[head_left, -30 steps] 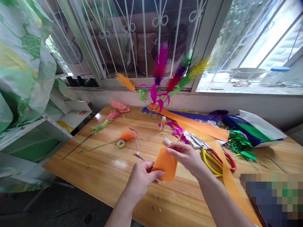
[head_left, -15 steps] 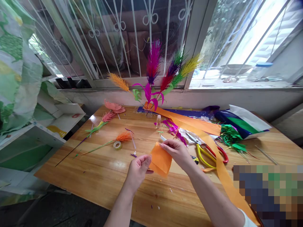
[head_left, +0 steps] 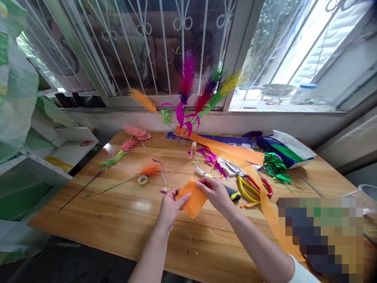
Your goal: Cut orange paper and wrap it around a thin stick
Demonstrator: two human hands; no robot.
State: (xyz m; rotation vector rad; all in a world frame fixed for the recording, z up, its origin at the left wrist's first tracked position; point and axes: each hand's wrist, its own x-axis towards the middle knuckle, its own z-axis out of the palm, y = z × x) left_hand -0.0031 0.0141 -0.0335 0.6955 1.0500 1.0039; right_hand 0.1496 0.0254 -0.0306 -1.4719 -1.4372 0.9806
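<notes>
A wooden table (head_left: 118, 220) is seen below a barred window (head_left: 147, 47). A long orange strip (head_left: 259, 188) is laid across the table, from 12 o'clock down toward 4 o'clock. A blue and green bag (head_left: 288, 151) is found at 2 o'clock. A bunch of bright paper feathers (head_left: 188, 90) is stood up at 12 o'clock by the window. Scissors (head_left: 253, 186) with yellow and red handles are set at 3 o'clock of the hands, just beside the strip. A knife (head_left: 232, 192) is partly hidden behind the right hand. An orange paper flower (head_left: 149, 170) and a tape roll (head_left: 143, 180) are placed at 10 o'clock.

In the middle, just above the table, a small orange paper (head_left: 193, 198) is held by 2 hands. Its left edge is pinched by the left hand (head_left: 169, 206). Its top right corner is pinched by the right hand (head_left: 216, 192). The fingers of both hands are closed narrow on the paper.
</notes>
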